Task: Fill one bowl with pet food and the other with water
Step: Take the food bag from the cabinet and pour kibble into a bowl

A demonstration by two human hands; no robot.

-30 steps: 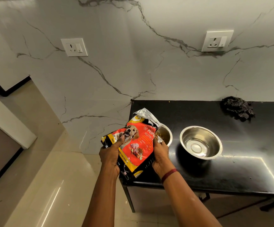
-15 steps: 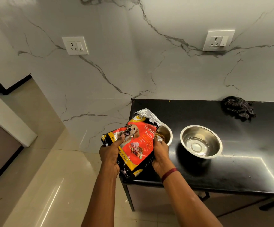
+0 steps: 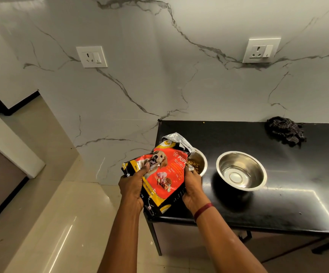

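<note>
Room: here's a white wall with grey marble veins [image 3: 159,85], and a glossy black table top [image 3: 277,203] pushed right up against it.
Bag: a red, black and yellow pet food bag with a puppy printed on it [image 3: 165,174], tilted over the table's near left corner, its silver-lined mouth up and to the right, above the left bowl.
Left hand: the left hand [image 3: 133,187] grips the bag's lower left edge, thumb across the print; the fingers are out of sight behind the bag.
Right hand: the right hand [image 3: 192,189] is curled round the bag's right edge, just beside the bowl.
Food bowl: a round steel bowl [image 3: 205,158] with brown kibble [image 3: 194,165] inside. The bag and hand cover most of it, so how full it is can't be told.
Second bowl: a wider round steel bowl [image 3: 256,170] just to its right, not touching. The inside is shiny, and whether it holds water is hard to make out.
Cut off: both forearms leave the bottom edge, and the table runs off to the right.
Surface: a crumpled dark checked cloth [image 3: 284,132] sits at the back, well apart from the bowls.
Background: two white wall sockets [image 3: 91,56] above, and glossy beige floor tiles [image 3: 61,223] to the left.
</note>
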